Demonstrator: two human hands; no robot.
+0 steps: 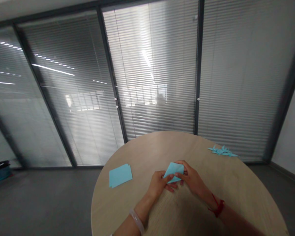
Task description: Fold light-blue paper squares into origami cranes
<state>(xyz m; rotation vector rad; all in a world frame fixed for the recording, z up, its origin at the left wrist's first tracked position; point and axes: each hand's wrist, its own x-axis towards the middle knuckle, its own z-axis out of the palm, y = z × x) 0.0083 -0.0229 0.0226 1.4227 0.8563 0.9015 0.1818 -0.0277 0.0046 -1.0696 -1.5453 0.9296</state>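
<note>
A folded piece of light blue paper [173,169] is held just above the round wooden table [142,209], near its middle. My left hand [159,184] pinches its lower left corner, fingers closed on it. My right hand [190,177] grips the right side of the same paper, fingers curled over its edge. A clear bangle sits on my left wrist and a red cord on my right wrist.
A small stack of flat light blue paper sheets [120,175] lies on the table to the left of my hands. Several folded blue paper shapes [222,151] lie at the far right edge. Glass walls with blinds [152,72] stand behind the table; grey floor surrounds it.
</note>
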